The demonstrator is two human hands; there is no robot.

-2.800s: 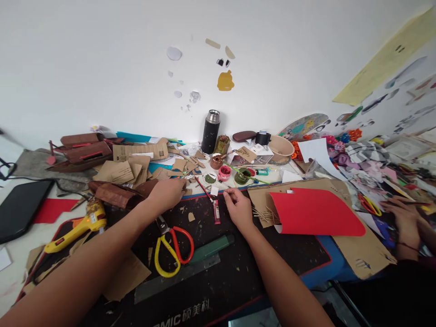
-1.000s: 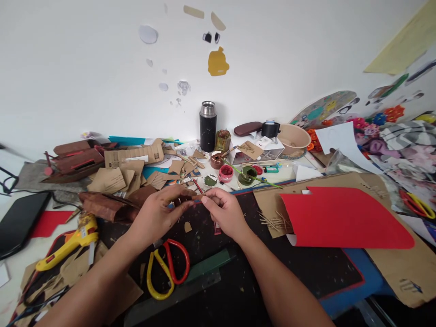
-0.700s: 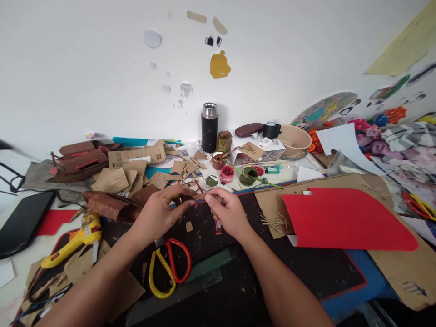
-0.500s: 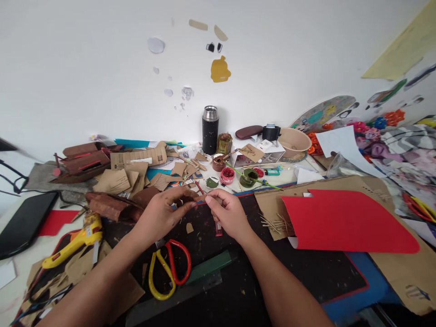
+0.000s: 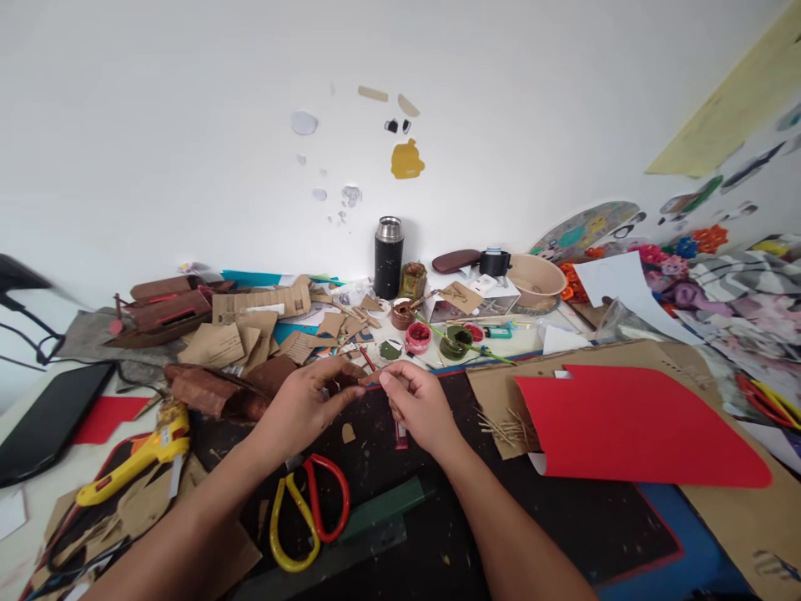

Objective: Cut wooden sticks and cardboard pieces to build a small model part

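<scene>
My left hand [image 5: 316, 402] and my right hand [image 5: 418, 405] meet over the black cutting mat [image 5: 450, 509]. Between their fingertips they pinch a small brown-painted piece [image 5: 370, 380], probably cardboard, mostly covered by the fingers. Below the left hand lie scissors [image 5: 311, 509] with one yellow and one red handle; their blades are hidden under the arm. A small arched cardboard cutout [image 5: 349, 433] rests on the mat between the hands. Close beside the right hand is a small red object [image 5: 401, 436], partly covered.
A yellow glue gun [image 5: 134, 467] lies at left near a brown painted cardboard model [image 5: 168, 313]. Open paint jars [image 5: 455, 340] and a black flask [image 5: 389, 263] stand behind the hands. Red paper [image 5: 644, 430] and thin sticks [image 5: 510, 427] lie at right.
The camera view has tilted up slightly, so the scene sits lower. Both hands keep the same pinch on the brown piece, with hardly any movement.
</scene>
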